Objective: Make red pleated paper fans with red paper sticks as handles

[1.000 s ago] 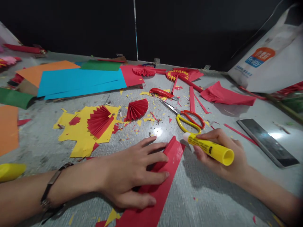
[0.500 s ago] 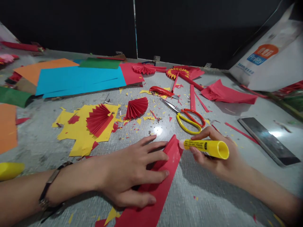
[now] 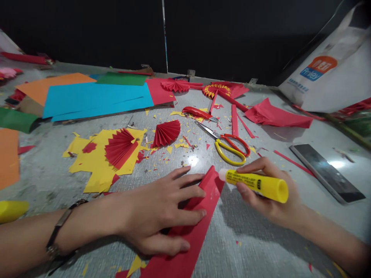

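My left hand (image 3: 168,212) lies with spread fingers on a folded strip of red paper (image 3: 199,231), pressing it to the grey table. Between the thumb and fingers of my right hand (image 3: 269,193) is a yellow glue stick (image 3: 255,183), tilted, its white tip at the right edge of the strip's far end. Whether the tip touches the paper I cannot tell. Whitish smears show on the red surface near that end. Beyond my hands lie scissors (image 3: 228,148) with red and yellow handles, and a pleated red paper fan (image 3: 166,133).
Another pleated red fan (image 3: 121,148) rests on yellow paper (image 3: 98,175) at the left. Blue sheets (image 3: 98,100) lie at the back, with a red-handled cutter (image 3: 197,112) nearby. A phone (image 3: 327,173) and a white bag (image 3: 327,73) are at the right. Paper scraps litter the table.
My right hand has shifted slightly right, and the back end of the glue stick has swung right and down. My left hand stays on the red paper.
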